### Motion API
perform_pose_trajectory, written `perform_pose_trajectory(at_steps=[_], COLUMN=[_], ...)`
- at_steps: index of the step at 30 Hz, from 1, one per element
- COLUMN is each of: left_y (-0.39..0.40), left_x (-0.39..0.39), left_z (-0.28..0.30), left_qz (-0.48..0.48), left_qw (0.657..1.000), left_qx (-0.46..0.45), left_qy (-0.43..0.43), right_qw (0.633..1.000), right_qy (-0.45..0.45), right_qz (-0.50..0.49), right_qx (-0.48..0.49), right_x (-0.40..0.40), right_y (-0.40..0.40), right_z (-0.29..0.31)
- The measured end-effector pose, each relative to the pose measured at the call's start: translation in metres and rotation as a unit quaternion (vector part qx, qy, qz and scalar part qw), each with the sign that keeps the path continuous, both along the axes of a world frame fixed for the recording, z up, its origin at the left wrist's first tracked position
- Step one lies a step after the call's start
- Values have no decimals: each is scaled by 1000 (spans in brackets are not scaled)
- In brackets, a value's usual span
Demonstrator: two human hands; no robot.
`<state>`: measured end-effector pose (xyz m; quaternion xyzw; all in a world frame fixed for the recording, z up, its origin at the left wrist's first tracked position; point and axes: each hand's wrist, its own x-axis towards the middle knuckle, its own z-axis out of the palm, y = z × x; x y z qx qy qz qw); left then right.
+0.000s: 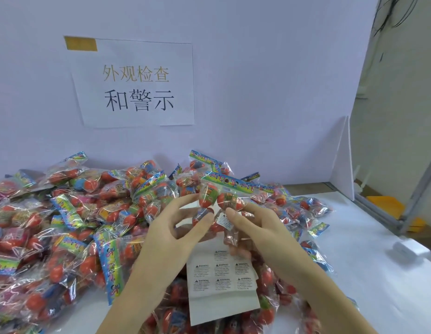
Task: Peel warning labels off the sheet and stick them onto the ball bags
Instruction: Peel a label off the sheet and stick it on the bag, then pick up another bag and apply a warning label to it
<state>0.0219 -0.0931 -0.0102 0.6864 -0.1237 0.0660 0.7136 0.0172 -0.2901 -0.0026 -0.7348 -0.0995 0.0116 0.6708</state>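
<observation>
Both hands' grip on raised ball bag [221, 206], left hand [171, 227], right hand [255, 222], label sheet [221, 292] below

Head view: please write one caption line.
Both hands press a warning label onto a ball bag.

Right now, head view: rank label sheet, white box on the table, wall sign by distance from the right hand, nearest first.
1. label sheet: just below the right hand, lying on the bags.
2. white box: on the table, out to the right.
3. wall sign: up on the wall, far left.
</observation>
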Motion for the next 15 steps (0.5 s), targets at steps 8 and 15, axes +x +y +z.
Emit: perform_pose_trajectory(at_steps=[8,15], left_y=[9,11], left_x=[10,10], left_z=[-2,1], left_qz=[61,76], left_qw=[998,996], left_qx=[8,49], left_qy=[-11,8], right_qw=[895,824], right_qy=[-83,-39], right_qz=[-202,-307], right_qx=[390,474], right_x=[15,17], right_y=[-45,-81], right_z=[18,13])
